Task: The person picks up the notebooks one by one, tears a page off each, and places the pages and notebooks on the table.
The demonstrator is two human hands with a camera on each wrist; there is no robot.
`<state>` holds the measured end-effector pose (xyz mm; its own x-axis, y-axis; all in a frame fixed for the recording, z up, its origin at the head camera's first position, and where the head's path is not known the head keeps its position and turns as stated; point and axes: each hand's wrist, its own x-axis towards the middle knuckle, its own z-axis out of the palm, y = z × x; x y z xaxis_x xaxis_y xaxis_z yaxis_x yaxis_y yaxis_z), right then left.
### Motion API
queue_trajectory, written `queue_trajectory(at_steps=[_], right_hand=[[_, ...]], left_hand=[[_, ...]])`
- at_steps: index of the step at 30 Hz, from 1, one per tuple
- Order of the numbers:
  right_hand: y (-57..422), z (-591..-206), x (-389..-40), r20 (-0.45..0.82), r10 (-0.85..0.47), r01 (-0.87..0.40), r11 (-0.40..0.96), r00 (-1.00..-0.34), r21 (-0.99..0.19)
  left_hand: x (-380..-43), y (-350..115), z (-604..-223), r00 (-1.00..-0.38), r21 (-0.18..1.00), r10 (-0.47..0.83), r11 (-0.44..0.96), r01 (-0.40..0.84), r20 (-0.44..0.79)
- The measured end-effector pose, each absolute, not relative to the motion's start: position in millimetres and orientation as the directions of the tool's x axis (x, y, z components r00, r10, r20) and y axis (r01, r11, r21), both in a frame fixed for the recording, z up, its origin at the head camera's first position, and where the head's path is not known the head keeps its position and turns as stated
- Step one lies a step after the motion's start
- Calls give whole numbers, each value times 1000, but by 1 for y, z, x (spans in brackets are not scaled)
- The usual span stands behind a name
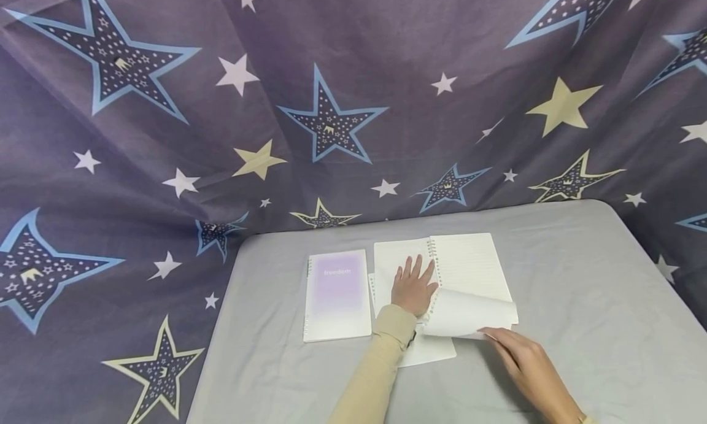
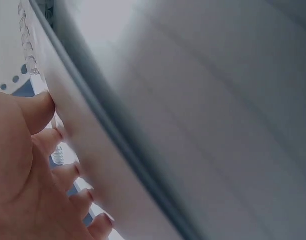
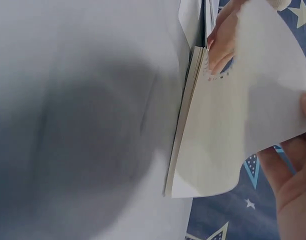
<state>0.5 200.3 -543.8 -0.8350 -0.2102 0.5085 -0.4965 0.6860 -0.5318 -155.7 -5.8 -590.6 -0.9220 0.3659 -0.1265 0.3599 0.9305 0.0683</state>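
A spiral-bound notebook with lined pages lies open on the grey-covered surface. Spread fingers of my left hand rest flat on its left page, close to the coil. My right hand pinches the lower right corner of a white page, which is lifted and curls over the lower half of the right side. In the right wrist view, thumb and fingers of the right hand hold that page raised above the page stack. The left wrist view has the left hand seen close up against the paper.
A closed purple-and-white notebook marked "freedom" lies to the left. Another white notebook or sheet pokes out beneath the open one. Behind the grey-covered surface hangs a dark star-patterned cloth.
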Motion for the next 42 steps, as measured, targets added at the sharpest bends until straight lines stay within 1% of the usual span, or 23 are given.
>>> queue_trajectory(at_steps=[3,6,14,16,20,23,26,30,33,39,42], right_hand=[[205,-545,11,516,-191,-494,672,-835,-552],[210,-545,20,520,-176,-492,662,-836,-566],[210,-548,33,511,-249,-545,601,-823,-585],[210,-550,36,519,-233,-540,607,-822,-583],[213,-554,42,566,-215,-560,618,-796,-552],[215,-554,48,557,-194,-529,655,-808,-539],[214,-553,53,499,-156,-446,715,-853,-538],[211,-548,55,456,-150,-409,730,-877,-548],[209,-545,54,458,-188,-443,709,-869,-549],[212,-545,53,489,-283,-541,646,-825,-539],[212,-544,54,483,-292,-546,631,-826,-551]], left_hand=[[-153,-4,-586,-925,102,356,933,344,-133],[-154,-4,-591,-927,103,354,934,342,-124],[-154,-3,-586,-928,112,342,938,328,-148],[-153,-2,-586,-926,116,347,936,332,-151],[-152,-1,-583,-923,114,350,936,335,-162],[-151,-2,-582,-923,104,347,937,333,-167],[-152,-2,-581,-925,106,344,938,330,-163],[-154,-3,-584,-924,114,343,938,328,-166],[-155,-3,-586,-924,115,342,939,326,-172],[-154,-2,-584,-926,108,334,942,319,-177],[-154,-2,-581,-927,98,333,942,320,-174]])
